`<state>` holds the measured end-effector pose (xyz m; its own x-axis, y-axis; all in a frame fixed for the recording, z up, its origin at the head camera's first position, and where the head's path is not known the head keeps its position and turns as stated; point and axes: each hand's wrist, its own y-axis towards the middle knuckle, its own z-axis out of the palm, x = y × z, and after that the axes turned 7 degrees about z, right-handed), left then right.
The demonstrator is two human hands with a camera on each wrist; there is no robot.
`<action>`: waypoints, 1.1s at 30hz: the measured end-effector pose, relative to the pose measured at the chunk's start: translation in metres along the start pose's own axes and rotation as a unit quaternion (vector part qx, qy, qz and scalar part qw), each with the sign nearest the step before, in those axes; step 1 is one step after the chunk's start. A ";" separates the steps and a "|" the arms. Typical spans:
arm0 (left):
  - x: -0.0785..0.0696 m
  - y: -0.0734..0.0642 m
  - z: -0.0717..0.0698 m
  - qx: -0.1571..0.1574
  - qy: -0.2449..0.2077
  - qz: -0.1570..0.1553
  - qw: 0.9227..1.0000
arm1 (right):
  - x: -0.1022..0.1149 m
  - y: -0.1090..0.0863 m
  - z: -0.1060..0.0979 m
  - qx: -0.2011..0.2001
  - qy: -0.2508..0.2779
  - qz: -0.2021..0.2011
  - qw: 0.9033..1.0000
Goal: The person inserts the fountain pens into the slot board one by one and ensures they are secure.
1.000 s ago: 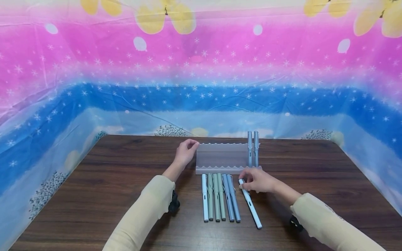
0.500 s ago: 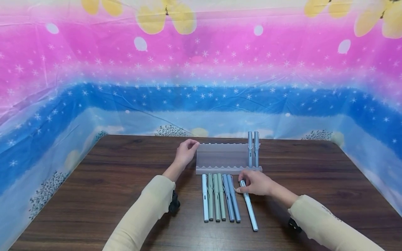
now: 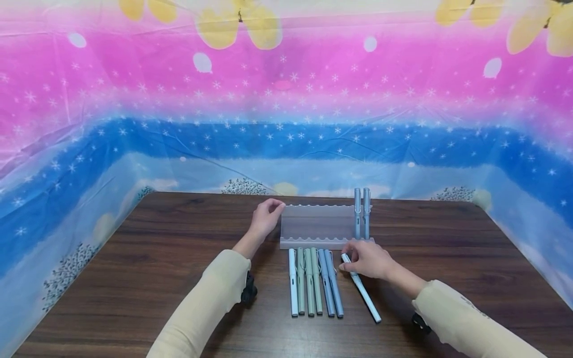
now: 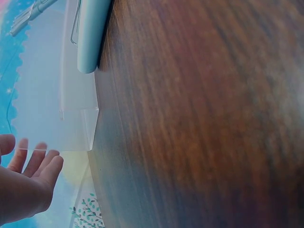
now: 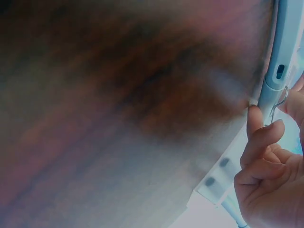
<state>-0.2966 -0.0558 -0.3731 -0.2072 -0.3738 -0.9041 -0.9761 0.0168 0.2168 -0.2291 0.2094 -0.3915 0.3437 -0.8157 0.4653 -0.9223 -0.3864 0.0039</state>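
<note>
In the head view, my left hand (image 3: pixel 266 217) pinches the upper left corner of a clear acrylic pen rack (image 3: pixel 318 221), thumb on one side and fingertips on the other. The left wrist view shows this hand (image 4: pixel 33 183) at the panel's edge. My right hand (image 3: pixel 369 259) holds a pale blue pen (image 3: pixel 366 297) near its capped end, in front of the rack's right end. The pen slants, its lower end towards the front right. In the right wrist view, the fingers (image 5: pixel 263 135) are by the cap's clip, and part of the pen (image 5: pixel 285 42) is cut off.
Two blue-grey pens (image 3: pixel 357 214) stand upright at the rack's right end. Several pens (image 3: pixel 311 283), white-blue, green and blue, lie side by side on the wooden table (image 3: pixel 179 219) before the rack. A patterned cloth (image 3: pixel 286 139) hangs behind the table.
The held pen's lower end has swung slightly left, then back to the right, as my right fingers shifted on it. My left hand stays at the rack's corner.
</note>
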 end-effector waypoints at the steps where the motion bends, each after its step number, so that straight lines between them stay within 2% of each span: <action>1: 0.000 0.000 0.000 0.000 0.000 0.000 1.000 | 0.000 0.000 0.000 -0.001 0.000 -0.001 1.000; 12: 0.001 0.002 0.000 0.001 0.005 -0.002 1.000 | 0.002 0.000 -0.010 0.007 0.065 0.005 0.998; 25: 0.004 0.001 0.001 0.001 0.003 0.014 1.000 | 0.000 0.004 -0.025 -0.051 0.092 0.022 0.994; 33: 0.003 0.001 0.002 -0.002 0.009 0.008 1.000 | -0.003 0.008 -0.040 -0.096 0.108 0.016 0.989</action>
<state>-0.2986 -0.0553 -0.3766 -0.2218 -0.3900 -0.8937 -0.9723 0.0193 0.2329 -0.2447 0.2256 -0.3575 0.2861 -0.7072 0.6466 -0.9561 -0.2557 0.1434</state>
